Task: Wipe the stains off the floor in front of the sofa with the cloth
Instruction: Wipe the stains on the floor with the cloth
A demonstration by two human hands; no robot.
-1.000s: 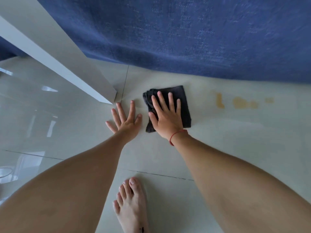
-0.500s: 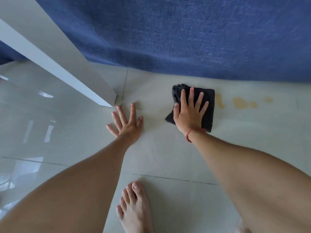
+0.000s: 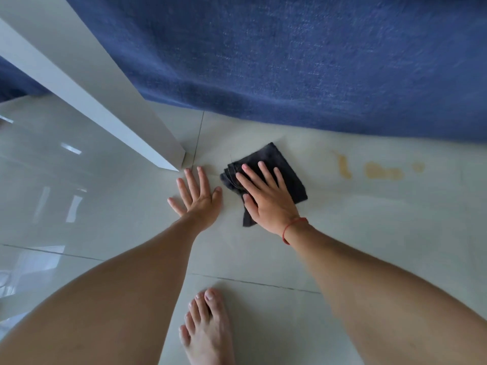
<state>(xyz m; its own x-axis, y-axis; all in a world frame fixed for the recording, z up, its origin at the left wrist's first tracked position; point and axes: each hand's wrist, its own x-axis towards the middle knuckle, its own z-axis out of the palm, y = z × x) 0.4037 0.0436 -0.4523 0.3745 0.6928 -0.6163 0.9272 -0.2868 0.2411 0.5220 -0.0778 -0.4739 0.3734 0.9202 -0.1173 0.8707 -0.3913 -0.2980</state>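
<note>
since half a second ago the right hand (image 3: 266,196) has slid the cloth (image 3: 274,167) back leftward, away from the stains (image 3: 369,169), so it now sits well apart from them again and close to the left hand (image 3: 196,193), much as it did a second ago. right hand lies flat on the dark folded cloth, fingers (image 3: 263,172) spread and stretched toward the sofa (image 3: 290,61), palm pressing the fabric against the floor (image 3: 263,259); it is not curled around the cloth, only pushing down on it, with a corner of the fabric poking out below the thumb. a red string bracelet (image 3: 292,227) circles that wrist. left hand is empty and splayed, palm down on the tile, its fingertips near the foot of a white panel (image 3: 105,101) that slants in from the upper left; it has stayed about where it was. both forearms reach in from the bottom edge, and a bare foot (image 3: 208,325) stands on the tile between them. yellowish stains lie in a short row on the pale floor to the right of the cloth, just in front of the blue sofa's lower edge: one longer streak, then a few blotches, and a small faint spot farthest right. no containers appear in view.
</note>
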